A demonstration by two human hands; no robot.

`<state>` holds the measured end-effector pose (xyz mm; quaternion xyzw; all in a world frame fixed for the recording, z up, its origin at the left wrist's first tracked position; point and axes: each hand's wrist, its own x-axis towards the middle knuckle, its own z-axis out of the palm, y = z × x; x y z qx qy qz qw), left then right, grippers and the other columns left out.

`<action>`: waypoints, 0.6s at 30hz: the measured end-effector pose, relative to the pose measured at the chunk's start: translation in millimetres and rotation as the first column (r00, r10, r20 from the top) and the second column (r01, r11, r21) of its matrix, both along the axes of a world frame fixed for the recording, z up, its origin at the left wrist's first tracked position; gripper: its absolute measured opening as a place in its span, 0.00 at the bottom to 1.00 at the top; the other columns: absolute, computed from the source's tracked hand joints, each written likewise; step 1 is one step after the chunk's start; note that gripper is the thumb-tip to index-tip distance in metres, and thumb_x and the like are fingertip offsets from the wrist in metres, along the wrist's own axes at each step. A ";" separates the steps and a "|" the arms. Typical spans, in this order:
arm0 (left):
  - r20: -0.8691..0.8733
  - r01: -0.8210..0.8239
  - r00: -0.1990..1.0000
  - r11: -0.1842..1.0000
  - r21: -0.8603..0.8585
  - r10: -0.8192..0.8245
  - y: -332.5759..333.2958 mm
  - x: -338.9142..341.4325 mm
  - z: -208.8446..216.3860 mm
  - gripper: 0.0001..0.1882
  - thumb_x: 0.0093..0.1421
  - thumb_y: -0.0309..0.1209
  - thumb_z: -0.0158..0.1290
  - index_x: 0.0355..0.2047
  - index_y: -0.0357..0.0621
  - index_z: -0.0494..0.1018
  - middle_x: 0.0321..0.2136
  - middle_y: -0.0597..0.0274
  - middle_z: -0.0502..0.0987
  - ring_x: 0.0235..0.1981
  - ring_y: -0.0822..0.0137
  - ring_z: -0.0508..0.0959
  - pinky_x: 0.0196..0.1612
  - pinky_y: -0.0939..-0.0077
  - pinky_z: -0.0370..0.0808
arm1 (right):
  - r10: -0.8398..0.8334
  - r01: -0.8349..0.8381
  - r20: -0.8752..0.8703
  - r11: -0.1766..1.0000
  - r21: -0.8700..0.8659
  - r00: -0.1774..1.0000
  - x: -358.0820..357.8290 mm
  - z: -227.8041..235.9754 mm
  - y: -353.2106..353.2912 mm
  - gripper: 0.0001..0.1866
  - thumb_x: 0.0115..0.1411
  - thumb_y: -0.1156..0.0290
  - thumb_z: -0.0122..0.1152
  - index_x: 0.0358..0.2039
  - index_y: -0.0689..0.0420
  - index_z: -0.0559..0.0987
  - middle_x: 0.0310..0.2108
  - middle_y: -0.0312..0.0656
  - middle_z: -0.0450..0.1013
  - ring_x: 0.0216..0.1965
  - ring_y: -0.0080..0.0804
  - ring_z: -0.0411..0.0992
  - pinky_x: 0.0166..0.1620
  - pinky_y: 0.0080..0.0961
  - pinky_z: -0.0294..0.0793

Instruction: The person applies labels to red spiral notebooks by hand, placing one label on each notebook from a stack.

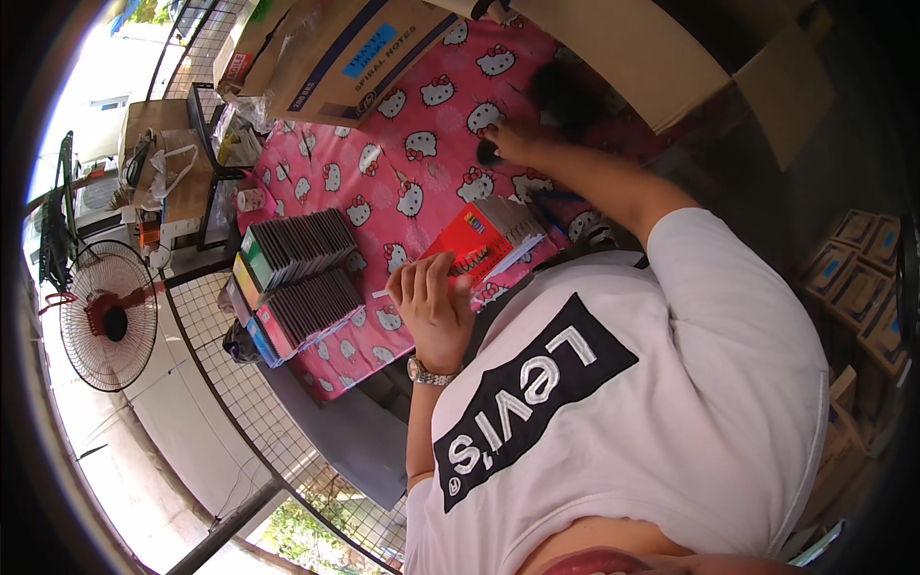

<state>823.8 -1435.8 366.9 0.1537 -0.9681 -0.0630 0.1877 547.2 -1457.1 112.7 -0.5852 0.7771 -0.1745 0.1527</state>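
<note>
My left hand (pixel 433 299), with a metal watch (pixel 430 373) on the wrist, is closed at the edge of a stack of red-covered spiral notebooks (pixel 467 237). Its thumb and curled fingers press at the cover, and the palm side is hidden. The stack lies at the table's near edge, against my shirt. Farther right, my right hand (pixel 515 144) reaches over the pink table, its bent fingers closed at a small black object (pixel 488 152) whose kind does not show. Beside that hand lies a dark, shadowed thing (pixel 567 99).
Two rows of stacked spiral notebooks (pixel 302 251) stand on the left of the patterned pink tablecloth (pixel 422 144). A printed carton (pixel 355 62) sits at the back, an open carton (pixel 632 53) at the back right. A fan (pixel 108 314) stands left; small boxes (pixel 858 268) are piled right.
</note>
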 end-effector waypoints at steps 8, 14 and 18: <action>0.028 0.039 0.999 0.999 -0.026 -0.038 -1.2 0.8 2.7 0.19 0.55 0.25 0.57 0.47 0.44 0.67 0.39 0.59 0.77 0.40 0.56 0.74 0.51 0.54 0.63 | -0.206 0.205 -0.013 0.978 -0.044 0.979 -35.4 6.8 -14.8 0.27 0.53 0.49 0.67 0.47 0.54 0.78 0.52 0.50 0.69 0.54 0.49 0.70 0.54 0.44 0.71; -0.084 0.046 0.996 0.998 0.052 -0.042 4.0 -4.0 2.0 0.10 0.59 0.26 0.52 0.42 0.43 0.70 0.39 0.58 0.78 0.40 0.55 0.75 0.52 0.56 0.63 | -0.188 0.159 -0.117 0.963 -0.218 0.975 9.9 -20.1 -41.1 0.30 0.48 0.51 0.72 0.49 0.53 0.78 0.52 0.47 0.69 0.57 0.47 0.67 0.57 0.48 0.68; 0.024 0.067 0.997 0.997 0.045 -0.069 -0.5 1.2 5.0 0.14 0.58 0.25 0.54 0.45 0.44 0.67 0.40 0.58 0.78 0.41 0.55 0.75 0.52 0.56 0.63 | -0.026 0.027 -0.088 1.000 0.010 0.996 -4.9 -30.6 -52.2 0.30 0.47 0.54 0.72 0.50 0.53 0.78 0.54 0.46 0.68 0.58 0.47 0.65 0.59 0.42 0.67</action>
